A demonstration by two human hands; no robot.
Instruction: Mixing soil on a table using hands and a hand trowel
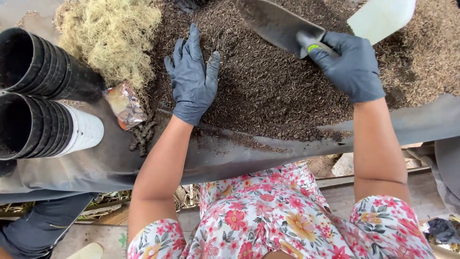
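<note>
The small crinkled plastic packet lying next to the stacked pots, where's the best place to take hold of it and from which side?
Pinch the crinkled packet at its upper right corner, coming from the soil side with the left hand, which lies flat nearest it. The stacked black pots crowd its left edge, and the dry moss sits just above.

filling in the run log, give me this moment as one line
left hand flat on soil | right hand grips trowel | nursery pots stacked left

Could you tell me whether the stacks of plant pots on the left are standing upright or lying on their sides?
On their sides: both stacks of pots show open mouths facing left.
</note>
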